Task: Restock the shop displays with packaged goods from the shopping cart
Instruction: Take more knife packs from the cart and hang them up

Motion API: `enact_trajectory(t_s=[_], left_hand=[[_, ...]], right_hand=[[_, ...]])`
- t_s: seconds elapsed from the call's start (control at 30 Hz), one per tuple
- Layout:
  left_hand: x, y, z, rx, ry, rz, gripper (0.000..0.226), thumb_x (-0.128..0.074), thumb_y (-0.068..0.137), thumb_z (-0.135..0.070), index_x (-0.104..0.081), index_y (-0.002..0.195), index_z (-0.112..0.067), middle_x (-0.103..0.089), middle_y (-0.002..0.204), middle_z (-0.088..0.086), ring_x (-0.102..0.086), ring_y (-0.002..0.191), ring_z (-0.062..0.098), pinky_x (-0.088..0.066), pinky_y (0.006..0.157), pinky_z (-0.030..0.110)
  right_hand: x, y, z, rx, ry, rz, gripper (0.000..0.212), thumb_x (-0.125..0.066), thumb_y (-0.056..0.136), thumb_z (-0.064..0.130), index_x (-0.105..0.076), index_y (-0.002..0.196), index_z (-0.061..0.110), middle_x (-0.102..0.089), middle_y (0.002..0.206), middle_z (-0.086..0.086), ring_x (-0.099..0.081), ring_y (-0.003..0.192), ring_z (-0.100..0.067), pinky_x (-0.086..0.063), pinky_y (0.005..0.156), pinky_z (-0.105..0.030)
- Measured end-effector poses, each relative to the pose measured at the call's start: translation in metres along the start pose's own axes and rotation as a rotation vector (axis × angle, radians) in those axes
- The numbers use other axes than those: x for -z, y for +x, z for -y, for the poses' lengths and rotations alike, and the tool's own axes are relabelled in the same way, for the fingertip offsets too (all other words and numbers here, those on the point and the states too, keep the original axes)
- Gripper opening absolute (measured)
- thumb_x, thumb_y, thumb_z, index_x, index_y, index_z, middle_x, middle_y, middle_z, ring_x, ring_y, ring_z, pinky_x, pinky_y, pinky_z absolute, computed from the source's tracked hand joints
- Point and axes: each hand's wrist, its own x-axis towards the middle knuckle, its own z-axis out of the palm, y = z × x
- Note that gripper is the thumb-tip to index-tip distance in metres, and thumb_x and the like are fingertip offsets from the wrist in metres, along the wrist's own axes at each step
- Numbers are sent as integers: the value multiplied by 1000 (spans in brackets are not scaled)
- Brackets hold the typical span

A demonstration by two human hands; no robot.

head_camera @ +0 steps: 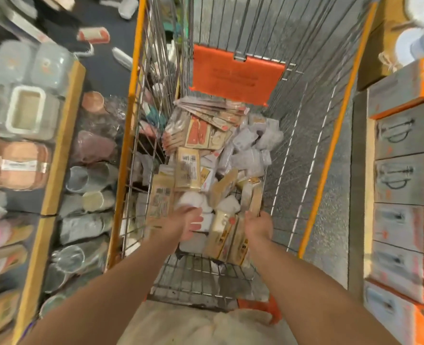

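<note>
Shop aisle, shelves (54, 135) both sides. Shopping cart (330, 150) well stocked with packaged goods (188, 168). Left hand (188, 224) clutching white item (191, 201), right hand (258, 224) grasping carton (254, 200). Restocking mostly pending.

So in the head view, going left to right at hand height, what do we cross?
Wooden-edged shelf of stacked plastic containers → orange-framed wire shopping cart → left hand → right hand → grey speckled floor → stacked grey-and-orange cardboard boxes.
</note>
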Motion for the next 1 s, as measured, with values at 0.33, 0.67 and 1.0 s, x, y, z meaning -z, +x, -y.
enact_trajectory(t_s=[0.33,0.67,1.0], left_hand=[[-13,-5,-5,-27,108,90,20,-54,101,-31,-53,115,-18,-66,111,1,-63,102,20,-47,95,36],[-70,-16,-42,-62,-114,379,84,-63,79,-70,-28,149,-41,-31,154,-11,-34,141,28,-30,113,54],[-38,-3,-36,-188,-389,328,106,-83,70,-44,-27,153,-12,-47,146,22,-66,106,23,-53,80,39]], right_hand=[[13,-18,-6,67,-14,-113,29,-50,95,11,-67,118,5,-70,106,-17,-64,95,-35,-55,78,-41],[72,-90,9,308,318,200,12,-64,92,13,-72,87,20,-66,72,1,-57,58,-15,-48,58,-28],[58,-100,20,559,39,550,24,-64,93,28,-62,116,37,-38,149,6,-31,135,-5,-21,113,-30]])
